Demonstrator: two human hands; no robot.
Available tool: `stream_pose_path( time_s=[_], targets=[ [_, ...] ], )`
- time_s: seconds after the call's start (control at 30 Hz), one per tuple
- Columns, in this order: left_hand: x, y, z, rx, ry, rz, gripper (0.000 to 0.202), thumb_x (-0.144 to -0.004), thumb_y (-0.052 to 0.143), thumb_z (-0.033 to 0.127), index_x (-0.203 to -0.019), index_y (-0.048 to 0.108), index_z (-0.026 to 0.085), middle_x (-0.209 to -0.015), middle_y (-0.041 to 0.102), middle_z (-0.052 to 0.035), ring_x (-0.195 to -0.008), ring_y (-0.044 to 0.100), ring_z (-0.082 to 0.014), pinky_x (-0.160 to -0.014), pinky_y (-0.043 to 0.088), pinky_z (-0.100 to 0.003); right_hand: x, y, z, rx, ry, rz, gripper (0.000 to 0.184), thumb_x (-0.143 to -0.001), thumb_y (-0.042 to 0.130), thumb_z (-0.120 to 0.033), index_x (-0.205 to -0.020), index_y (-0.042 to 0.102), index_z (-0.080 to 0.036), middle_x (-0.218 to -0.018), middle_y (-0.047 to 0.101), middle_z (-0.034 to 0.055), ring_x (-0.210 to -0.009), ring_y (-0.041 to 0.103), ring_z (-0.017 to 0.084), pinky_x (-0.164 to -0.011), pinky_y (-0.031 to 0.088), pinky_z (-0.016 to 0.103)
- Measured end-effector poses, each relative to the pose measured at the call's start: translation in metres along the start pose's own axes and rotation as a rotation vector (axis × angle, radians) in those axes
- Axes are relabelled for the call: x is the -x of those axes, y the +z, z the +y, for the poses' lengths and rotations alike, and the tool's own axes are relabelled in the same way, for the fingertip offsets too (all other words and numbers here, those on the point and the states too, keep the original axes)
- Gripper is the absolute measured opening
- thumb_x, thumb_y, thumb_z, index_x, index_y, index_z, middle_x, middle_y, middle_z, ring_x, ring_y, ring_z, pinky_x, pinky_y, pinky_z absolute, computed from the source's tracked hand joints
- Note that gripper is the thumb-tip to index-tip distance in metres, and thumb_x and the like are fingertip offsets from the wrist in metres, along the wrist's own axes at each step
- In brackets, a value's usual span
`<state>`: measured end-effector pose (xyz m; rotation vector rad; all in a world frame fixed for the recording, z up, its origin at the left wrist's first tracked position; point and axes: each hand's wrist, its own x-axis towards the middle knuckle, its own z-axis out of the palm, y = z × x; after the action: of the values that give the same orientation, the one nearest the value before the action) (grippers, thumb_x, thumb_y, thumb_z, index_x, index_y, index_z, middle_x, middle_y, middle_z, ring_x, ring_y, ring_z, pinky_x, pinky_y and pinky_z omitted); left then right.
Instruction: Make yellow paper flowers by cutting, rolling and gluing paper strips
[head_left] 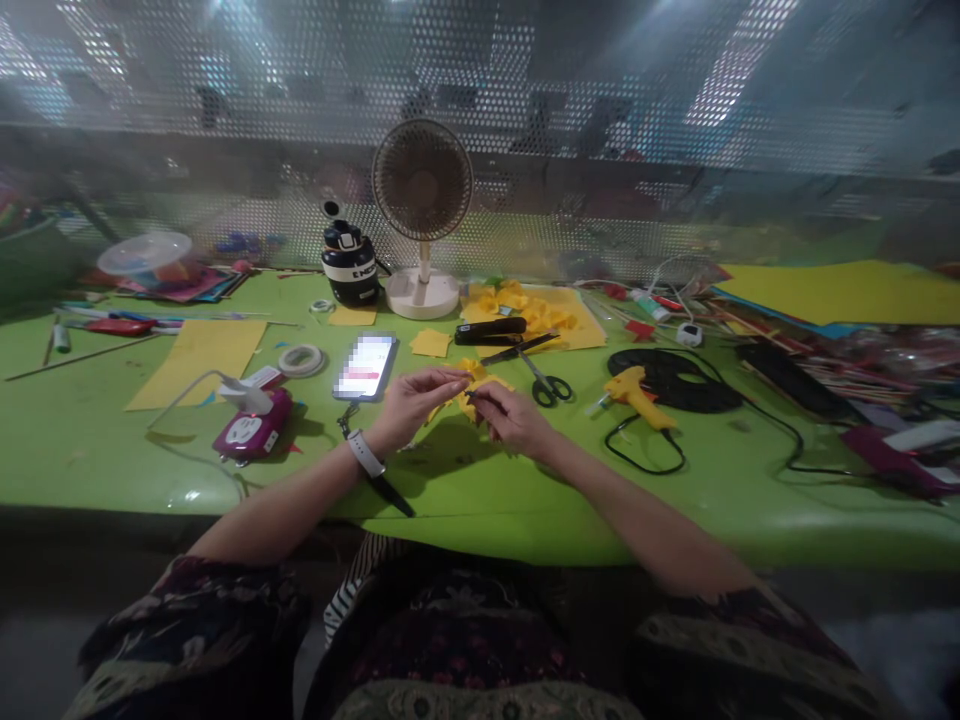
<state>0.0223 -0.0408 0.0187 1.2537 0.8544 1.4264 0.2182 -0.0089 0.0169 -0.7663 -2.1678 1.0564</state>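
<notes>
Close together over the table's middle, my left hand (421, 398) and my right hand (516, 418) meet at a small crinkled yellow paper piece (472, 368). The left fingers pinch it from the side. My right thumb and fingertips are closed at its lower edge, where a small dark tip shows; what they grip is too small to make out. More yellow paper lies under and behind the hands, partly hidden. Just beyond are black-handled scissors (553, 390) with blades spread, a black stapler (491, 331) and small yellow paper squares (431, 343).
A lit phone (365, 367), tape roll (301, 360) and purple power socket (255, 425) lie left. A fan (424, 290) and dark bottle (350, 265) stand behind. Right are a yellow glue gun (637, 395) with looping cord and a black disc (675, 380). Curled yellow pieces (536, 310) lie at the back.
</notes>
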Motion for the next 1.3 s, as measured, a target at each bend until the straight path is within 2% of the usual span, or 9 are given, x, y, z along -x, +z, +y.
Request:
stream_pose_path(
  time_s=[0.13,0.27,0.5,0.73,0.8,0.93,1.1,1.2,1.3],
  targets=[
    [0.000,0.000,0.000,0.020,0.025,0.019,0.011,-0.073,0.084,0.028,-0.073,0.076,0.020,-0.100,0.076,-0.0062,-0.095,0.068,-0.0173,-0.094,0.054,-0.039,0.002,0.002,0.000,0.039,-0.030,0.010,0.024,-0.096,0.053,-0.044,-0.097,0.054,-0.020,-0.073,0.063,0.0002,-0.054,0.058,0.012,-0.054,0.047,0.026],
    [0.000,0.000,-0.001,0.034,0.021,0.001,0.014,-0.071,0.085,0.029,-0.078,0.077,0.019,-0.104,0.075,-0.0069,-0.098,0.068,-0.0184,-0.095,0.053,-0.041,0.001,0.001,0.002,0.001,0.013,-0.010,0.026,-0.098,0.047,-0.046,-0.097,0.053,-0.021,-0.073,0.065,0.0001,-0.048,0.059,0.012,-0.049,0.047,0.025],
    [-0.001,0.001,-0.001,0.048,0.004,0.037,0.018,-0.071,0.085,0.033,-0.081,0.079,0.020,-0.103,0.076,-0.0079,-0.100,0.069,-0.0203,-0.097,0.052,-0.041,0.000,0.000,0.001,0.038,0.009,0.003,0.026,-0.097,0.049,-0.047,-0.092,0.051,-0.021,-0.068,0.062,-0.0011,-0.047,0.059,0.012,-0.048,0.046,0.024],
    [-0.016,-0.014,0.001,0.170,0.052,0.232,0.023,-0.069,0.086,0.034,-0.086,0.078,0.020,-0.097,0.077,-0.0055,-0.098,0.070,-0.0176,-0.102,0.049,-0.039,-0.001,-0.004,0.005,0.061,0.028,-0.018,0.022,-0.096,0.051,-0.043,-0.091,0.052,-0.021,-0.067,0.062,-0.0010,-0.048,0.057,0.012,-0.046,0.044,0.024],
    [-0.019,-0.017,0.001,0.220,0.061,0.251,0.021,-0.071,0.085,0.035,-0.084,0.077,0.020,-0.098,0.077,-0.0045,-0.100,0.070,-0.0172,-0.104,0.048,-0.040,-0.002,-0.006,0.005,0.024,0.051,-0.017,0.023,-0.095,0.052,-0.043,-0.090,0.053,-0.021,-0.068,0.063,-0.0006,-0.048,0.057,0.012,-0.046,0.044,0.024],
    [-0.018,-0.016,0.001,0.284,0.003,0.210,0.020,-0.073,0.084,0.036,-0.082,0.076,0.020,-0.100,0.077,-0.0042,-0.107,0.069,-0.0191,-0.107,0.046,-0.042,-0.004,-0.008,0.001,-0.210,0.131,0.079,0.025,-0.090,0.057,-0.045,-0.091,0.050,-0.021,-0.074,0.064,-0.0013,-0.049,0.057,0.010,-0.046,0.047,0.024],
    [-0.007,-0.006,-0.001,0.328,-0.175,0.033,0.018,-0.075,0.082,0.033,-0.084,0.077,0.019,-0.112,0.075,-0.0070,-0.117,0.065,-0.0211,-0.113,0.040,-0.041,-0.004,-0.012,-0.008,-0.543,0.217,0.231,0.019,-0.082,0.061,-0.036,-0.082,0.047,-0.023,-0.049,0.037,-0.0129,-0.037,0.031,0.006,-0.036,0.031,0.018],
    [-0.002,-0.001,0.000,0.343,-0.221,-0.027,0.015,-0.077,0.081,0.031,-0.086,0.078,0.020,-0.115,0.075,-0.0053,-0.119,0.064,-0.0197,-0.114,0.039,-0.038,-0.002,-0.012,-0.016,-0.588,0.291,0.167,0.023,-0.078,0.069,-0.037,-0.084,0.053,-0.021,-0.047,0.036,-0.0136,-0.036,0.026,0.004,-0.034,0.025,0.018],
    [0.000,0.004,0.001,0.349,-0.228,-0.060,0.014,-0.076,0.082,0.032,-0.085,0.079,0.022,-0.116,0.075,-0.0043,-0.118,0.064,-0.0199,-0.112,0.040,-0.037,-0.001,-0.008,-0.022,-0.619,0.342,0.059,0.036,-0.074,0.076,-0.041,-0.099,0.062,-0.018,-0.050,0.041,-0.0135,-0.034,0.026,0.003,-0.033,0.020,0.019]
  ],
)
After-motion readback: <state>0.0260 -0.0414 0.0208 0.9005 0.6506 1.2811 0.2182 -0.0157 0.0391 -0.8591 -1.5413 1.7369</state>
